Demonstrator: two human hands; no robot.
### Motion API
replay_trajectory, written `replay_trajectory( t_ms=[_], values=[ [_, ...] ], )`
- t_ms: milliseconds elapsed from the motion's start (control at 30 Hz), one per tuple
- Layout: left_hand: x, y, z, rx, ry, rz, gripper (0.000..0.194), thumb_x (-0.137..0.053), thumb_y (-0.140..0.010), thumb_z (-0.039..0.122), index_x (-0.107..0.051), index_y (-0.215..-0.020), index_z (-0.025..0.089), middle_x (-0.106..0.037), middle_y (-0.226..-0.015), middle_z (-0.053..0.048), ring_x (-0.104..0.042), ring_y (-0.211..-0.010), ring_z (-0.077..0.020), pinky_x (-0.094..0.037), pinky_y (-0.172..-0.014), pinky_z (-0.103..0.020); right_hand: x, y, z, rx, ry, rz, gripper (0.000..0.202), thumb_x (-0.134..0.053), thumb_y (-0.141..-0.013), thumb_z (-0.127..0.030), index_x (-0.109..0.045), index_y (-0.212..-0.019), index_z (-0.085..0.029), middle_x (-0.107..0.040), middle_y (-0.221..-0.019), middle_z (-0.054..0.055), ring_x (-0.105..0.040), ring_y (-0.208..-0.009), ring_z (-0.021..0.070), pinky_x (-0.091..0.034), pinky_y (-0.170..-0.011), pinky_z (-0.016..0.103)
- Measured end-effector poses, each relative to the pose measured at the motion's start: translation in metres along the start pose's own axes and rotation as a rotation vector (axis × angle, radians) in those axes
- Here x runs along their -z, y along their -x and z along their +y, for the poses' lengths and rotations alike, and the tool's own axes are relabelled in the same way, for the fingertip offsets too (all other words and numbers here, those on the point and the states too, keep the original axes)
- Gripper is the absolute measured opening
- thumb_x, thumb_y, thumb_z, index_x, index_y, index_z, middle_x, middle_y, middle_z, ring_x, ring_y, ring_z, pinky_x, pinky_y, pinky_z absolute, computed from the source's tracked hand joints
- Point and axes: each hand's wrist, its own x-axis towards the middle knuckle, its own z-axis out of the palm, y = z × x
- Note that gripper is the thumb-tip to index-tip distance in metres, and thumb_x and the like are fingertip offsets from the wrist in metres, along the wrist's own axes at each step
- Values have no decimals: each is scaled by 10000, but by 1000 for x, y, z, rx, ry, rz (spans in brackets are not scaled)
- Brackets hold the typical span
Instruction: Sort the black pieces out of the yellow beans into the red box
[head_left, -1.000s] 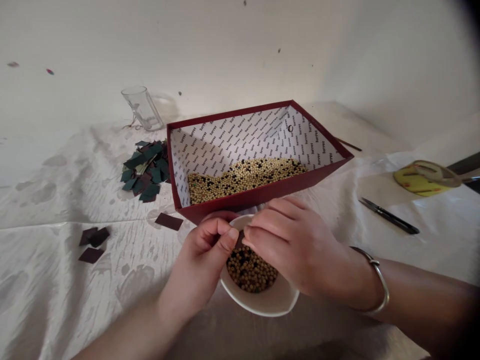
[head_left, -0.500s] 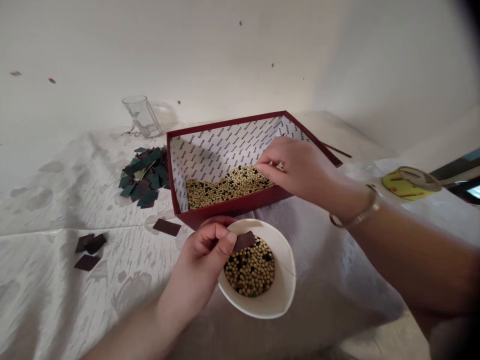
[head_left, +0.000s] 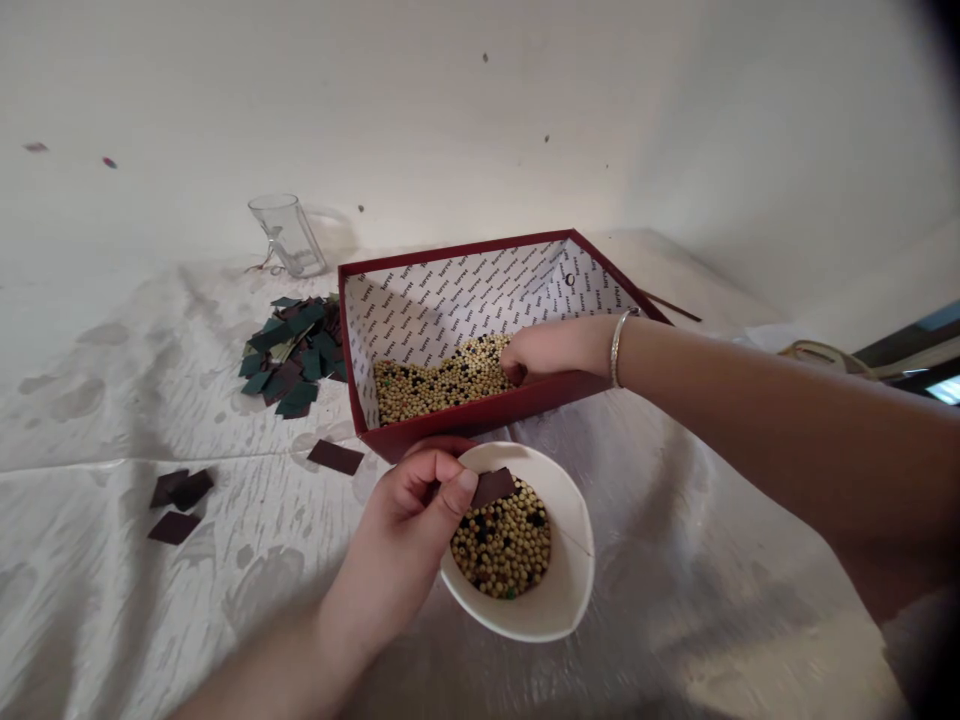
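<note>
Between thumb and fingers, my left hand (head_left: pixel 405 530) pinches a dark brown rectangular piece (head_left: pixel 493 487) over a white paper cup (head_left: pixel 566 560). Pale and black beads (head_left: pixel 506 555) lie inside the cup, with a green one near its lower side. My right hand (head_left: pixel 551 350), with a bangle at the wrist, reaches into a dark red box (head_left: pixel 442 410) lined with printed white paper. Its fingers curl down into the box's pale and black beads (head_left: pixel 435 387); the fingertips are hidden, so I cannot see whether they hold anything.
Dark green and brown pieces (head_left: pixel 296 350) are heaped left of the box. Several loose brown pieces (head_left: pixel 334 457) lie on the shiny cloth (head_left: pixel 247 620). A clear glass (head_left: pixel 289 235) stands behind the heap. A thin stick (head_left: pixel 675 306) lies behind the box at right.
My right hand has moved down into the beads in the box, and its forearm has swung up and across at the right. My left hand keeps the brown piece over the cup.
</note>
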Motion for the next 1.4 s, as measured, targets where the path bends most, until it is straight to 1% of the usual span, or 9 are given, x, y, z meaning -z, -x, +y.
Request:
replay_trajectory(
  t_ms=[100, 200, 267, 400, 500, 633, 833, 1167, 1400],
  values=[
    [1, -1, -1, -4, -4, 1, 237, -691, -834, 391, -620, -725, 193, -592, -866, -19, -543, -827, -166, -421, -745, -278, 2, 3, 0, 13, -21, 36, 189, -627, -734, -128, -730, -882, -185, -697, -789, 19, -546, -618, 129, -350, -559, 259],
    [1, -1, -2, -6, 8, 1, 230, -689, -838, 380, -621, -728, 190, -615, -909, -19, -554, -840, -162, -424, -768, -280, 8, 9, 3, 36, -38, 153, 90, -591, -793, -151, -665, -843, -160, -664, -801, 23, -527, -673, 124, -349, -603, 260],
    [-1, -1, -2, -11, 22, 5, 221, -689, -840, 369, -625, -730, 188, -635, -967, -25, -571, -878, -169, -425, -791, -283, 10, 20, 2, 73, -81, 324, 85, -538, -844, -168, -589, -777, -159, -618, -763, 16, -493, -668, 116, -331, -609, 264],
    [-3, -1, 0, -28, 43, 8, 205, -699, -831, 348, -639, -725, 183, -642, -1054, -35, -588, -949, -187, -426, -821, -287, -3, 57, -21, 167, -314, 776, 317, -377, -938, -180, -348, -622, -203, -405, -587, -33, -359, -559, 100, -263, -553, 279],
    [-2, -1, 3, -34, 25, 9, 222, -703, -823, 357, -633, -705, 183, -631, -928, -23, -563, -853, -162, -428, -781, -274, -27, 85, -53, 371, -383, 909, 345, -359, -986, -257, -336, -645, -213, -413, -634, -23, -389, -613, 119, -323, -592, 285],
    [0, -1, 5, -34, -29, -14, 255, -680, -840, 390, -616, -698, 187, -586, -776, -4, -499, -728, -138, -409, -687, -254, -58, 102, -81, 476, -263, 845, 161, -399, -969, -169, -538, -887, -154, -547, -932, 71, -484, -877, 183, -420, -786, 329],
    [1, -1, 1, -33, 0, -11, 203, -683, -846, 356, -635, -727, 199, -626, -971, -17, -550, -889, -159, -428, -789, -256, -80, 101, -81, 489, 15, 885, 159, -462, -960, -191, -574, -849, -177, -559, -871, 43, -466, -790, 197, -398, -715, 367],
    [2, -1, -1, -54, -18, -7, 173, -667, -862, 327, -651, -732, 214, -652, -1032, -19, -575, -962, -182, -414, -886, -296, -85, 99, -81, 362, 27, 940, 139, -507, -937, -183, -534, -802, -196, -514, -815, 23, -438, -767, 196, -350, -677, 360],
    [2, -2, 2, -43, -82, 5, 201, -684, -841, 345, -649, -704, 202, -643, -1072, -41, -573, -1036, -211, -395, -912, -306, -82, 99, -82, 405, 95, 963, 160, -463, -944, -188, -516, -794, -202, -462, -769, 26, -402, -749, 208, -333, -651, 369]
  ],
)
